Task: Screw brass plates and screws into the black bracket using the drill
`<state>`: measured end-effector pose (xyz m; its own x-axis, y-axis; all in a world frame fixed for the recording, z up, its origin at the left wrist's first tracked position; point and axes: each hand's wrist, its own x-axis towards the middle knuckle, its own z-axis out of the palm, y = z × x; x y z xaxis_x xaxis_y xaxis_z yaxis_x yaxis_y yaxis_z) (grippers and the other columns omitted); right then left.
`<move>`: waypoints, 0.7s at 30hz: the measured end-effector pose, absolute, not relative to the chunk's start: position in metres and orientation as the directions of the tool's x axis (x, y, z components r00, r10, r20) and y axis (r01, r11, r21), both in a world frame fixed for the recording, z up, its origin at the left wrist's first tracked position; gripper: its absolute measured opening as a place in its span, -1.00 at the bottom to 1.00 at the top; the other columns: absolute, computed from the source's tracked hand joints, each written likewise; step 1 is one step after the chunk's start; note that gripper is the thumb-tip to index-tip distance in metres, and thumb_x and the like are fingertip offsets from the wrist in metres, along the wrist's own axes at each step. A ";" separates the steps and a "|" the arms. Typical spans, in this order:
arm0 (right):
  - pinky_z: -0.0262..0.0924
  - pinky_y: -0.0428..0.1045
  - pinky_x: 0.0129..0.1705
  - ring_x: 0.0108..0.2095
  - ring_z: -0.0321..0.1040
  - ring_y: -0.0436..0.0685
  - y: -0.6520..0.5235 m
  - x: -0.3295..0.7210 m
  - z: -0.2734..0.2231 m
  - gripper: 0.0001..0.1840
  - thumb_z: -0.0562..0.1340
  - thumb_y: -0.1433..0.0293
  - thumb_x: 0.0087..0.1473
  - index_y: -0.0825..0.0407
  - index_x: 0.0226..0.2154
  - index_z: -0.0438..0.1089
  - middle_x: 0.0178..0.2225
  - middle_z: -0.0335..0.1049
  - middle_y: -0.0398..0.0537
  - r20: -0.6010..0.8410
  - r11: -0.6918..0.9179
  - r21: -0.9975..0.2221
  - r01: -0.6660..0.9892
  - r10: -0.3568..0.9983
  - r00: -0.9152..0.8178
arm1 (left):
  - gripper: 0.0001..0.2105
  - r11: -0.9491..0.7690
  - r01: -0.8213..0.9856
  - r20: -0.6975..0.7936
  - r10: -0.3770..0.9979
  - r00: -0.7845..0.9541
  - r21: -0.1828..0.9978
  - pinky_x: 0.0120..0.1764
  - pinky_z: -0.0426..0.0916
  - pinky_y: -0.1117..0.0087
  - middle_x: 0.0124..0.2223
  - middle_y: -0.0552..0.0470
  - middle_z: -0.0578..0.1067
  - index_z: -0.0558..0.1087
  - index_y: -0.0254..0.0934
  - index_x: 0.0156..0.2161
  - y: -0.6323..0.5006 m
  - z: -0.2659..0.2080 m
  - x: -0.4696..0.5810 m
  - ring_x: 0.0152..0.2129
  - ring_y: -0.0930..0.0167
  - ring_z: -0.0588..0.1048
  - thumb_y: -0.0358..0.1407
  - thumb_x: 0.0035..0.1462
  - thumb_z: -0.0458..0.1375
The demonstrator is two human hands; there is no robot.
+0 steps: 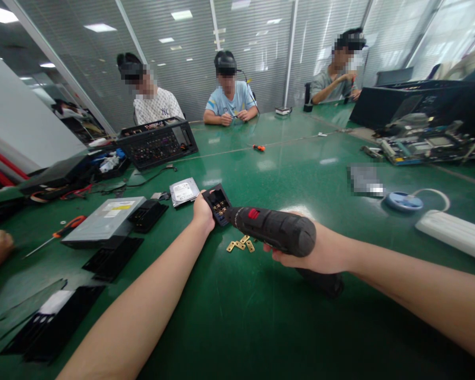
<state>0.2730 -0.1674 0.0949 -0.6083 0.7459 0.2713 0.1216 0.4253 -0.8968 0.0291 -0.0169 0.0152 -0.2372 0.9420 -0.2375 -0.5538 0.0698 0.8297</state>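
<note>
We've got a boxy black plastic block in our left hand and a chunky black cordless drill in our right hand, so any wobble could make it skid.

Black drill with indistinct tip

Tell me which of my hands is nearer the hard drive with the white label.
Left. Your left hand, holding a black part, is close beside the hard drive; your right hand, gripping the drill, is farther off to the right.
</note>
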 end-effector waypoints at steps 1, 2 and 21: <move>0.39 -0.07 -0.34 -0.39 0.47 0.07 -0.168 0.273 0.095 -0.65 0.28 0.55 -0.12 0.01 -0.20 0.36 -0.35 0.53 -0.14 0.265 0.421 -0.899 0.125 0.747 -0.610 | -0.91 0.065 -0.548 -0.227 0.945 -0.234 0.834 -0.38 0.50 0.22 -0.56 0.03 0.45 0.42 -0.24 -0.41 -0.017 0.014 0.028 -0.60 0.29 0.50 -0.29 0.05 0.10; 0.39 -0.07 -0.35 -0.39 0.47 0.07 -0.168 0.273 0.095 -0.65 0.28 0.55 -0.12 0.02 -0.20 0.36 -0.35 0.53 -0.14 0.263 0.421 -0.898 0.128 0.747 -0.611 | -0.90 0.061 -0.545 -0.219 0.948 -0.230 0.836 -0.38 0.51 0.22 -0.55 0.03 0.45 0.42 -0.24 -0.41 -0.017 0.014 0.028 -0.61 0.30 0.49 -0.29 0.06 0.10; 0.36 -0.05 -0.35 -0.41 0.45 0.08 -0.168 0.273 0.098 -0.67 0.26 0.55 -0.11 0.04 -0.20 0.36 -0.37 0.50 -0.12 0.292 0.445 -0.889 0.108 0.732 -0.615 | -0.93 0.072 -0.583 -0.258 0.935 -0.242 0.809 -0.40 0.48 0.29 -0.56 0.07 0.43 0.40 -0.25 -0.42 -0.016 0.015 0.030 -0.64 0.35 0.45 -0.30 0.02 0.13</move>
<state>0.2727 -0.1679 0.0976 -0.6150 0.7324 0.2922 0.1076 0.4450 -0.8891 0.0297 -0.0162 0.0150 -0.2423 0.9354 -0.2576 -0.5831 0.0719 0.8092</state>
